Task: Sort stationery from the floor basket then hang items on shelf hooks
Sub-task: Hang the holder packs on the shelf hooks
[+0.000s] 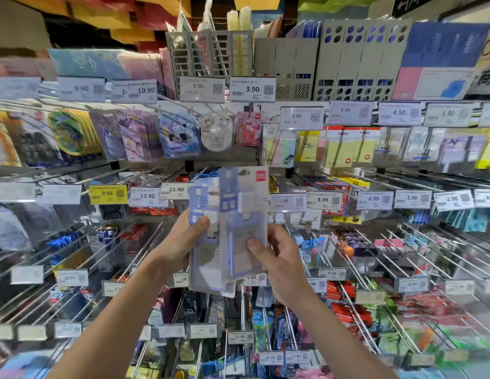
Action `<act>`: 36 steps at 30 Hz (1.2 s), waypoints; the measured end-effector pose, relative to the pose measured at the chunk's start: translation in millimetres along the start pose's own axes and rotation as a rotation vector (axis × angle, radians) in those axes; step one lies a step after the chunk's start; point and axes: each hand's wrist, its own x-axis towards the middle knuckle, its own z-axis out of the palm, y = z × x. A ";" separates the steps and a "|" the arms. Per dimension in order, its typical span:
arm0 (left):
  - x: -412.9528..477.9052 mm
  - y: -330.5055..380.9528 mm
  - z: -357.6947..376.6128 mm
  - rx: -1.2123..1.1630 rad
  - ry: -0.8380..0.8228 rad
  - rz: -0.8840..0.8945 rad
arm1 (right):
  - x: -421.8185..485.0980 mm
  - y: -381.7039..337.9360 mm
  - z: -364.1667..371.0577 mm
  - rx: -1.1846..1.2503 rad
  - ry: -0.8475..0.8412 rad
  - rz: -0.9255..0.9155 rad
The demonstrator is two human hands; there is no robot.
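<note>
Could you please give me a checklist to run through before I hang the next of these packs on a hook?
1. Left hand grips the back packs: ok.
2. Right hand pinches the front pack: ok.
3. Front pack apart from the others: not ok, they overlap.
4. Hang hole at its top clear: cannot tell, blurred.
5. Right spot among the hooks: cannot tell, the packs hide those straight ahead.

both hands grip blister packs before hook shelf
</note>
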 end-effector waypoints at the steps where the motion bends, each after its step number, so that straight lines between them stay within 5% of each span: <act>1: -2.1 1.9 -1.3 0.000 0.019 -0.020 | -0.5 0.3 -3.0 0.119 0.007 0.050; 4: -4.1 5.7 -7.4 0.102 0.034 -0.055 | -3.0 5.6 -14.6 0.218 0.010 0.116; 16: -9.0 17.2 -25.6 0.692 -0.163 -0.113 | -37.9 66.9 -87.1 -0.345 -0.035 0.280; 25: -2.6 29.7 -23.2 1.052 -0.219 -0.082 | -29.5 69.3 -129.8 -0.289 0.134 0.364; 36: 8.2 31.9 -18.4 1.338 -0.325 -0.073 | 2.7 53.4 -102.0 -0.478 -0.013 0.334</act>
